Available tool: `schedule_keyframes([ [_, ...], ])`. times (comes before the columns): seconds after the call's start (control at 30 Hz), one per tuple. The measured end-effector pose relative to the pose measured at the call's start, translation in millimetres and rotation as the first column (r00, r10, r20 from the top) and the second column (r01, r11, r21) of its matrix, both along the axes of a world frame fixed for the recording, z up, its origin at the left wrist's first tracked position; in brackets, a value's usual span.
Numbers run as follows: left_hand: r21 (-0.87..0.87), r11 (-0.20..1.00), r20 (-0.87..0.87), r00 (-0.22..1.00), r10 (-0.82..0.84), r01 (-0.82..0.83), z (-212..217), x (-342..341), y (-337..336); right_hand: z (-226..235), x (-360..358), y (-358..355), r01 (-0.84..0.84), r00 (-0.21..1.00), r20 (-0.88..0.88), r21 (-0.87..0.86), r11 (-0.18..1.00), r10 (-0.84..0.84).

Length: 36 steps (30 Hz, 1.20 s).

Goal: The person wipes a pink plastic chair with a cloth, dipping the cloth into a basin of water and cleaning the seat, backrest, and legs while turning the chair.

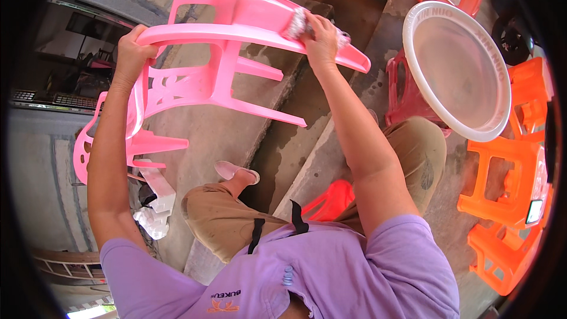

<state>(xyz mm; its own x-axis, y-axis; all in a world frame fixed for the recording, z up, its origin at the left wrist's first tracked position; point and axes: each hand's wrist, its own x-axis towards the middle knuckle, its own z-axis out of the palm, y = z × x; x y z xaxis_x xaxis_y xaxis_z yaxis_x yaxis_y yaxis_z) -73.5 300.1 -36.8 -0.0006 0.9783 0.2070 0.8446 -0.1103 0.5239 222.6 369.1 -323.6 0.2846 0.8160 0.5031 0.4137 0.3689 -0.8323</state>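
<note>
A pink plastic armchair (266, 9) is tipped over in front of me, its legs pointing to the right. My left hand (134, 56) is closed round the end of its long curved edge, at the chair's left. My right hand (321, 38) presses a fluffy white and pinkish cloth (297, 25) against the pink surface near the far right end. Part of the cloth sticks out on both sides of my fingers, and the palm side is hidden.
To the right, a large round white basin (409, 41) stands on a red stool (404, 91). Orange stools (499, 168) line the right side, one bearing a phone (534, 211). Another pink chair (82, 147) stands left. A wet, sunken channel (295, 142) runs through the concrete floor.
</note>
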Motion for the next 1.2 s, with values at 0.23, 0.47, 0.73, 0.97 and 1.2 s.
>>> schedule_keyframes([
  [0.23,-0.024,1.0,0.066,0.998,0.021,-0.019,-4,-18,0,-103,65,6,0.386,0.922,0.179,-0.352,0.853,-0.343],
  [0.47,-0.021,1.0,0.061,0.998,-0.009,0.01,-3,-7,5,-86,44,-6,0.514,0.853,0.24,-0.537,0.669,-0.463],
  [0.73,-0.041,0.999,0.034,0.999,-0.019,0.021,3,10,7,-10,8,-30,0.03,0.995,-0.089,-0.076,0.997,-0.036],
  [0.97,-0.002,0.999,-0.021,0.999,-0.05,0.05,6,20,10,-86,72,-24,0.149,0.983,-0.037,-0.419,0.896,-0.18],
  [1.2,-0.008,1.0,0.027,1.0,0.003,-0.002,0,11,2,-90,70,-30,0.347,0.937,0.232,-0.549,0.761,-0.26],
])
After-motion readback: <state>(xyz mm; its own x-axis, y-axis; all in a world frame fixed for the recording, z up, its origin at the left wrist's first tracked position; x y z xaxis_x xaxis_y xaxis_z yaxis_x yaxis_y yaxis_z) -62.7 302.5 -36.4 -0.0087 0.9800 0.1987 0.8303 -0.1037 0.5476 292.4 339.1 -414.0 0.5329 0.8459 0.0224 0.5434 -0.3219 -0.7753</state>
